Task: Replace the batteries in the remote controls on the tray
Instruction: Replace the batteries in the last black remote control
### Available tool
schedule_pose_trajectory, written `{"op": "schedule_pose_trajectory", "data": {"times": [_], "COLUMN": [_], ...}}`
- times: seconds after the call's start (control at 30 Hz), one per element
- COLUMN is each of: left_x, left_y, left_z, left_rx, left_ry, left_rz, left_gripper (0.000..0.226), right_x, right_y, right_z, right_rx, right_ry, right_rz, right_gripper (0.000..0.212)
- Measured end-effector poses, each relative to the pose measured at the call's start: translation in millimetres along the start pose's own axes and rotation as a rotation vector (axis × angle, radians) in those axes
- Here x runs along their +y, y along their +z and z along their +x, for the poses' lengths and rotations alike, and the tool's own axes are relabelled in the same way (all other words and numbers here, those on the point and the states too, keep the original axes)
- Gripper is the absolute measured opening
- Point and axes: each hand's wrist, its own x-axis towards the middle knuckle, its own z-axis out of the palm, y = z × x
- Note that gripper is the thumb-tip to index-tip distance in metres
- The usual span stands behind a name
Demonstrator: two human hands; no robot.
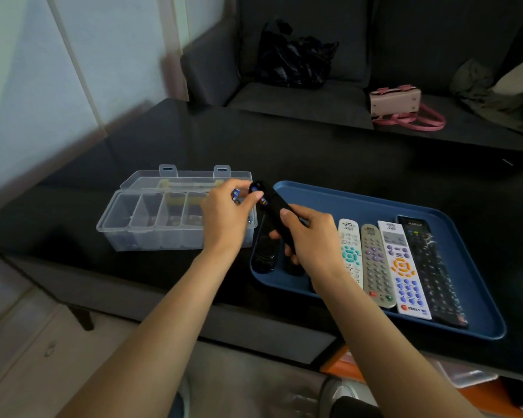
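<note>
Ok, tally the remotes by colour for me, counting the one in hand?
Black: 4: held remote, two at tray left, long one far right
White: 2
Grey: 1
Total: 7

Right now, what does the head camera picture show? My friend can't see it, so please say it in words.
A person's right hand holds a black remote over a blue tray, while the left hand pinches small batteries at its top end. Four more remotes lie side by side in the tray, and an open clear plastic box sits on the black table.
</note>
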Motion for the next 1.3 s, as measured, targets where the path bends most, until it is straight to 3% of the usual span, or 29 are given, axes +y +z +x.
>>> {"op": "schedule_pose_trajectory", "data": {"times": [0.27, 0.53, 0.8, 1.1, 1.3], "left_x": [-2.8, -3.9, -9.3, -13.2, -12.0], "left_y": [1.5, -0.7, -6.0, -7.7, -7.0], "left_z": [-0.4, -3.2, 5.6, 18.5, 21.0], "left_rx": [0.072, 0.071, 0.044, -0.15, -0.186], "left_ry": [-0.008, 0.118, -0.029, -0.177, -0.268], "left_rz": [0.013, 0.099, 0.05, 0.006, -0.045], "left_gripper": [0.017, 0.017, 0.012, 0.02, 0.025], "right_x": [3.1, 5.8, 7.2, 11.0, 11.5], "right_y": [7.1, 12.1, 9.2, 15.1, 22.5], "right_z": [-0.1, 2.0, -2.1, 2.4, 3.7], "right_rx": [0.034, 0.056, 0.03, 0.048, 0.079], "right_ry": [-0.025, -0.047, -0.058, -0.061, -0.159], "right_rz": [-0.05, -0.077, -0.114, -0.14, -0.279], "right_gripper": [0.016, 0.018, 0.019, 0.019, 0.019]}}
